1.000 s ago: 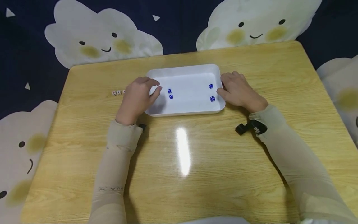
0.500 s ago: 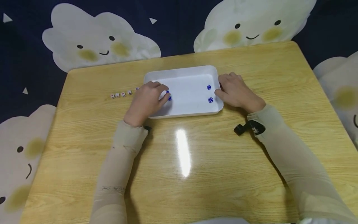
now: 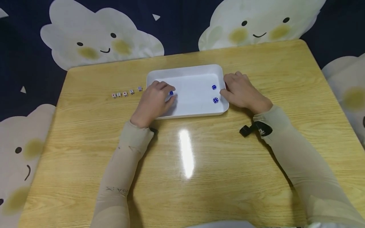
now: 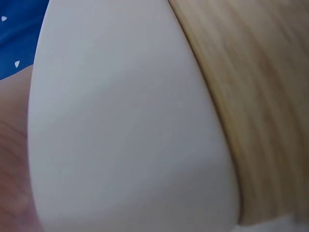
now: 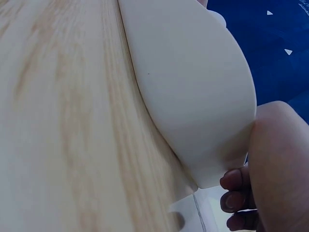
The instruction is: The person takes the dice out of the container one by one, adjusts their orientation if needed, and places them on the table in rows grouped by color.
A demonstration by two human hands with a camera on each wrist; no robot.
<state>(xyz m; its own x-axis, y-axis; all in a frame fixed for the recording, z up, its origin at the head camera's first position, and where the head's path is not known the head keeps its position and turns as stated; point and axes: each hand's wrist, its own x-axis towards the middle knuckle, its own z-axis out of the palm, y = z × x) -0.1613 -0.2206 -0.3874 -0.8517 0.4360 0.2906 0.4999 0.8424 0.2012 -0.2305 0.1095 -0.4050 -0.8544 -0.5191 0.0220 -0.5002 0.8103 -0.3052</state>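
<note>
In the white tray (image 3: 194, 87), near the left edge, a blue die (image 3: 171, 93) is framed by the left hand (image 3: 154, 102), thumb parted; the right edge is gripped by the right hand (image 3: 240, 91).

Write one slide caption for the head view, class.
Left grip beside a blue die, right grip on the white tray, five white dice lined up outside.

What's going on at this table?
Someone is busy bare-handed at a white tray on a wooden table. Their right hand grips the tray's right end; their left hand reaches into its left side, close about a blue die, though whether it's pinched I can't tell. Two other blue dice lie near the tray's right end, and five white dice sit in a rough row to its left.
</note>
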